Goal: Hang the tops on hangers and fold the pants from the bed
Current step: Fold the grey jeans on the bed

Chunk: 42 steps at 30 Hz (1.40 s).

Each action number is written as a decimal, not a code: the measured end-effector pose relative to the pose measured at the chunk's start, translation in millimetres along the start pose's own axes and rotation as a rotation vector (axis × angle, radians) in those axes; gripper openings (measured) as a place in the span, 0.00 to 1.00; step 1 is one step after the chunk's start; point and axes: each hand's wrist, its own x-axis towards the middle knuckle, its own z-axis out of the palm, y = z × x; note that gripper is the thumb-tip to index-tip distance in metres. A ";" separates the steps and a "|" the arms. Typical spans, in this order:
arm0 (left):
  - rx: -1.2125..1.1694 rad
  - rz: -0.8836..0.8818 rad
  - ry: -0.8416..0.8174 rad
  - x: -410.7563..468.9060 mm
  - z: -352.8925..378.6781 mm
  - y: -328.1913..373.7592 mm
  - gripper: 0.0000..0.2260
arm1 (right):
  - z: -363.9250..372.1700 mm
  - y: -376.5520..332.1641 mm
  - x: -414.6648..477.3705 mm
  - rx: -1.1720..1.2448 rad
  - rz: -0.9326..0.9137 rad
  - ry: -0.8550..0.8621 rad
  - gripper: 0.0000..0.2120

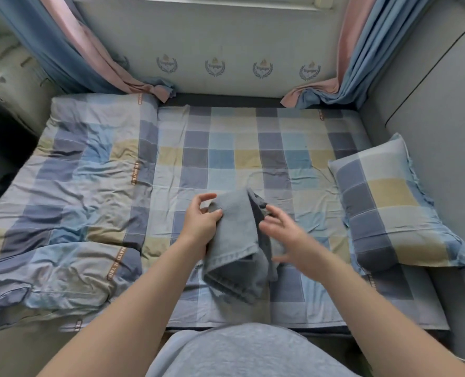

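Observation:
A grey-blue folded garment (235,240), apparently pants, hangs doubled over above the middle of the checked bed sheet (225,148). My left hand (201,221) pinches its upper left edge between thumb and fingers. My right hand (283,235) is on its right side with fingers spread and blurred; the fingertips touch the cloth's right fold near the top. The hemmed lower end of the garment droops toward the near edge of the bed. No hangers or tops are in view.
A rumpled checked duvet (70,202) covers the bed's left half. A matching pillow (389,205) lies at the right, against a grey padded headboard (430,104). Blue and pink curtains (89,50) hang at both far corners below the window wall.

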 end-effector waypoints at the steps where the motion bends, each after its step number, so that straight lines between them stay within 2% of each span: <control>1: -0.078 -0.056 0.036 0.2 4.0 1.8 0.12 | 6.9 8.5 -2.9 -0.051 0.000 -0.038 0.53; 3: -0.225 -0.143 0.086 0.6 10.6 2.1 0.11 | 19.5 23.3 -6.2 -0.152 -0.080 -0.117 0.61; 4: -0.252 -0.169 0.102 0.8 12.0 1.6 0.10 | 24.1 30.1 -5.4 -0.192 -0.139 -0.113 0.59; 5: -0.267 -0.190 0.114 1.0 12.6 1.2 0.10 | 27.1 34.8 -3.8 -0.226 -0.207 -0.068 0.54; 8: -0.310 -0.217 0.106 0.4 8.1 2.7 0.10 | 22.6 32.5 6.0 -0.247 -0.372 0.203 0.19; 9: -0.326 -0.214 0.083 -1.3 5.9 3.7 0.09 | 18.7 27.3 8.7 -0.229 -0.381 0.266 0.12; 11: -0.366 -0.209 -0.002 -9.7 3.0 7.5 0.09 | 11.1 16.1 14.3 -0.158 -0.341 0.326 0.08; 13: -0.301 -0.164 -0.136 -16.8 1.2 6.7 0.20 | 6.4 2.4 17.7 -0.042 -0.298 0.365 0.06; 15: -0.110 -0.094 -0.278 -24.6 2.5 5.2 0.33 | 5.6 -7.5 18.0 0.148 -0.279 0.314 0.02; 17: 0.025 -0.023 -0.351 -31.5 7.9 2.0 0.36 | 6.6 -15.6 16.5 0.295 -0.278 0.192 0.10; 19: 0.104 0.095 -0.299 -32.8 13.6 -0.4 0.30 | 6.1 -21.7 14.9 0.265 -0.323 0.133 0.11; 21: 0.180 0.201 -0.211 -31.3 14.9 1.1 0.22 | 1.1 -28.1 13.4 0.087 -0.404 0.213 0.10; 24: 0.392 0.312 -0.118 -28.3 5.2 8.4 0.17 | -16.7 -40.4 11.1 -0.131 -0.519 0.398 0.13; 26: 0.512 0.358 -0.058 -24.0 -4.5 12.9 0.14 | -32.4 -45.6 11.5 -0.261 -0.532 0.496 0.10; 28: 0.575 0.394 0.002 -20.0 -11.3 17.2 0.13 | -42.0 -48.5 9.8 -0.331 -0.520 0.516 0.09; 31: 0.475 0.444 -0.004 -22.0 -8.6 25.9 0.12 | -38.7 -53.9 3.5 -0.291 -0.531 0.439 0.07; 33: 0.314 0.430 -0.103 -32.8 1.5 38.9 0.15 | -28.4 -59.3 0.3 -0.204 -0.597 0.366 0.07; 36: 0.147 0.412 -0.260 -50.1 19.2 64.6 0.17 | -7.9 -60.6 -2.5 -0.138 -0.648 0.109 0.11; 38: 0.088 0.433 -0.299 -57.9 28.5 82.4 0.13 | 6.3 -52.5 -2.1 -0.171 -0.545 -0.034 0.15; 40: 0.092 0.471 -0.318 -61.1 35.3 97.1 0.10 | 15.7 -43.7 1.9 -0.327 -0.510 -0.041 0.15; 42: 0.118 0.511 -0.335 -61.4 38.0 105.2 0.09 | 16.5 -33.0 9.5 -0.386 -0.501 0.032 0.16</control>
